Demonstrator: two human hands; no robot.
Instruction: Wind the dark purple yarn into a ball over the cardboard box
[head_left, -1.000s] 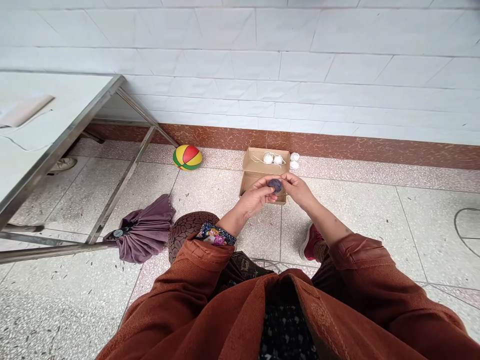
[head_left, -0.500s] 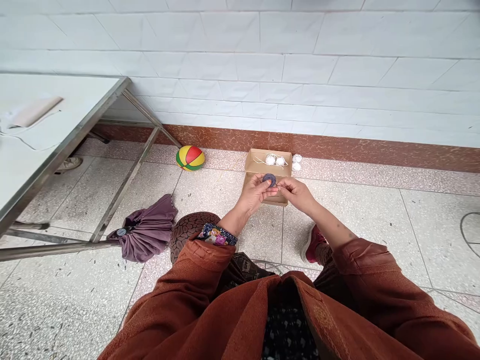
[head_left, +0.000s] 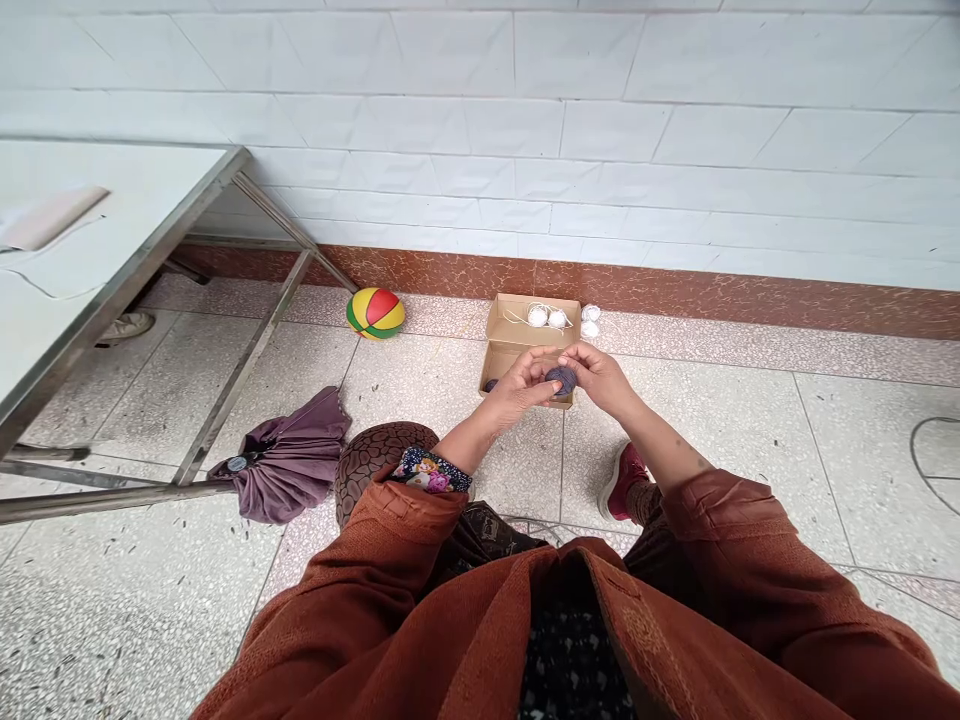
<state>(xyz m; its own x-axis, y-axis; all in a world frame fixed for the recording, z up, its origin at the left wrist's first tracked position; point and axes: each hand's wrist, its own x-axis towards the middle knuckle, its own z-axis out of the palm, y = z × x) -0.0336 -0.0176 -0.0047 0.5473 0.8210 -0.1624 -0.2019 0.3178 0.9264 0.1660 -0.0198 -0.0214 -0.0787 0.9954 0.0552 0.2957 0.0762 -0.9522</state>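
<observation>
A: Where do we locate the dark yarn ball (head_left: 562, 380)?

B: We find it in the left hand (head_left: 526, 383), held up so that it overlaps the near right corner of the cardboard box (head_left: 501, 354) in the head view.

A: What is the state of each hand?

B: We read the left hand as gripping the ball, thumb across its near side and fingers behind. The right hand (head_left: 598, 378) has thumb and forefinger drawn together at the ball's upper edge; we cannot tell whether they pinch a strand.

A: How should we expect the ball to handle?

B: We judge it light, soft and compressible, with a fibrous, non-slip surface. Breakage is unlikely; excess pressure could distort the windings.

A: Where do we take hold?

B: We recommend its widest part, thumb opposing fingers. Any loose strand calls for fingertips only.

A: What lies nearby?

B: We note a second dark ball (head_left: 491, 385) at the box's near left corner, a white pair (head_left: 537, 315) right of centre in the lid (head_left: 513, 333), and two further white balls (head_left: 590, 329) on the floor (head_left: 724, 410), just beside the lid's right edge.
</observation>
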